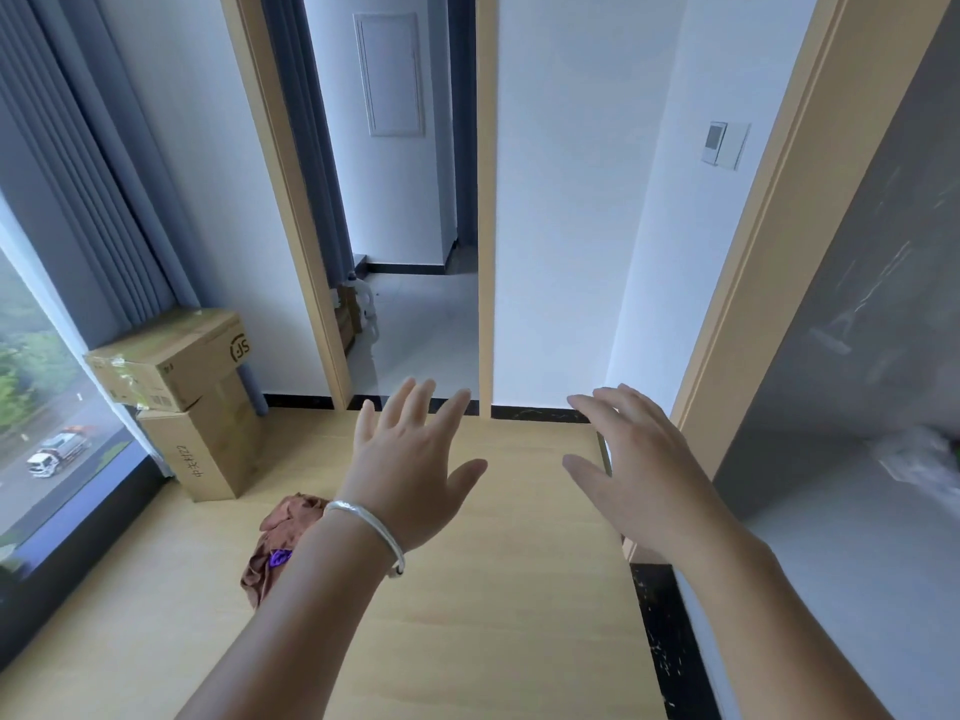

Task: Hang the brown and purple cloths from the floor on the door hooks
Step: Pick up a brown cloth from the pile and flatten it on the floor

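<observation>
Both hands hover empty, fingers spread: left hand [410,465], right hand [634,470]. At seven o'clock of the left wrist, the brown cloth [283,537] lies on the floor [493,589], purple cloth [279,557] peeking through. Cardboard boxes [192,392] stand at ten o'clock.

both empty hands [410,470] [631,472] above floor [493,589], brown cloth [283,527] left

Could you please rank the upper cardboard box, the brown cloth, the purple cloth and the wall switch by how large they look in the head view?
1. upper cardboard box
2. brown cloth, partly hidden by the left forearm
3. wall switch
4. purple cloth, only a scrap showing
</observation>
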Tool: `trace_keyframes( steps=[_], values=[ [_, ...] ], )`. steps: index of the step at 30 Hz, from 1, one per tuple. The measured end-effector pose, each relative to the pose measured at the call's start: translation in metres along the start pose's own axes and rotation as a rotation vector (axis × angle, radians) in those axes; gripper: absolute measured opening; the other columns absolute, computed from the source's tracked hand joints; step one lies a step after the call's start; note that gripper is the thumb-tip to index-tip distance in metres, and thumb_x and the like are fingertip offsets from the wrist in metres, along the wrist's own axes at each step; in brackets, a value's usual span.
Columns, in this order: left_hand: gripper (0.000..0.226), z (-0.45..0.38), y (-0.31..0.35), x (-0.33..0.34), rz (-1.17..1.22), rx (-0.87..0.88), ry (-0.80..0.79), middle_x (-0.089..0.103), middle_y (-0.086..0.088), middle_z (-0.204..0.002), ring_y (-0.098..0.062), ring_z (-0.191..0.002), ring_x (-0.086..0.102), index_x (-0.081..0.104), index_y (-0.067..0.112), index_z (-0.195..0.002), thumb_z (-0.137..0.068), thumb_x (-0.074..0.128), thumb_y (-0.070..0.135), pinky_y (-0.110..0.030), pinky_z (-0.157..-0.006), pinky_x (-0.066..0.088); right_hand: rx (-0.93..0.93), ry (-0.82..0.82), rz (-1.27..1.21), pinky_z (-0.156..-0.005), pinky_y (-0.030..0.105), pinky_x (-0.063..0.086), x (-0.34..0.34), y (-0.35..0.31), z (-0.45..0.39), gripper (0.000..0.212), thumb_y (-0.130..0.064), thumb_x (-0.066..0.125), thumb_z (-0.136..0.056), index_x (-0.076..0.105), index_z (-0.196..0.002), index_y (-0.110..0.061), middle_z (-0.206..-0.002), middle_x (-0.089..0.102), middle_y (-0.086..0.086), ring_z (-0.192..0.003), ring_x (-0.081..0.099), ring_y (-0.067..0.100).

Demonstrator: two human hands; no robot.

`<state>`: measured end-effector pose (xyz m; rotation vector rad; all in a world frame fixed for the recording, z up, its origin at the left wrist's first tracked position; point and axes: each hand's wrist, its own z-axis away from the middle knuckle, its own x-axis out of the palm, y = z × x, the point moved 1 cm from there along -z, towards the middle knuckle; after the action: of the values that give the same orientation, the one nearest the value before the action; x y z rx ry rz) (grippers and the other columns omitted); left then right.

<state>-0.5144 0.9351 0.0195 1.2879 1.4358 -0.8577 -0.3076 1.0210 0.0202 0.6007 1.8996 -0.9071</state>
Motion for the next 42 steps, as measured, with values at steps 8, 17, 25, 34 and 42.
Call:
trace_keyframes(
  steps=[8,17,25,34,42],
  values=[
    [0.067,-0.089,0.024,0.031,-0.012,-0.035,0.004,0.015,0.000,-0.157,-0.021,-0.148,0.002,0.013,0.037,-0.147,-0.091,0.038,0.063,-0.051,-0.117,0.006,-0.017,-0.020,-0.065,-0.116,0.031,0.018,0.001,0.068,-0.080,0.054,-0.038,0.054,-0.094,0.037,-0.144,-0.030,-0.150,0.032,-0.007,-0.144,0.012,0.010],
    [0.068,-0.193,0.006,0.065,-0.018,-0.041,-0.008,0.011,0.001,-0.159,-0.020,-0.148,-0.002,0.010,0.038,-0.147,-0.090,0.034,0.066,-0.050,-0.117,0.005,-0.058,-0.053,-0.043,-0.114,0.028,0.014,0.031,0.106,-0.186,0.053,-0.041,0.051,-0.094,0.035,-0.144,-0.033,-0.151,0.029,-0.009,-0.144,0.009,0.009],
    [0.069,-0.325,-0.039,0.091,0.043,-0.039,-0.005,0.007,0.000,-0.160,-0.020,-0.148,-0.004,0.007,0.038,-0.149,-0.092,0.033,0.065,-0.051,-0.117,0.004,-0.044,-0.052,0.025,-0.115,0.028,0.015,0.053,0.121,-0.317,0.054,-0.039,0.051,-0.094,0.035,-0.145,-0.032,-0.151,0.030,-0.008,-0.145,0.011,0.010],
    [0.072,-0.437,-0.087,0.131,0.089,-0.022,-0.056,0.006,0.000,-0.160,-0.019,-0.148,-0.004,0.001,0.039,-0.149,-0.091,0.034,0.065,-0.050,-0.117,0.004,-0.007,-0.071,0.013,-0.112,0.025,0.017,0.102,0.141,-0.424,0.055,-0.040,0.052,-0.094,0.034,-0.145,-0.033,-0.151,0.029,-0.009,-0.142,0.011,0.006],
    [0.071,-0.508,-0.102,0.166,0.096,-0.069,-0.121,0.003,0.002,-0.160,-0.017,-0.147,-0.007,0.002,0.037,-0.150,-0.092,0.031,0.066,-0.048,-0.118,0.002,0.002,-0.107,-0.034,-0.110,0.025,0.018,0.136,0.182,-0.504,0.056,-0.043,0.050,-0.093,0.031,-0.145,-0.036,-0.152,0.024,-0.013,-0.141,0.008,0.002]
  ],
)
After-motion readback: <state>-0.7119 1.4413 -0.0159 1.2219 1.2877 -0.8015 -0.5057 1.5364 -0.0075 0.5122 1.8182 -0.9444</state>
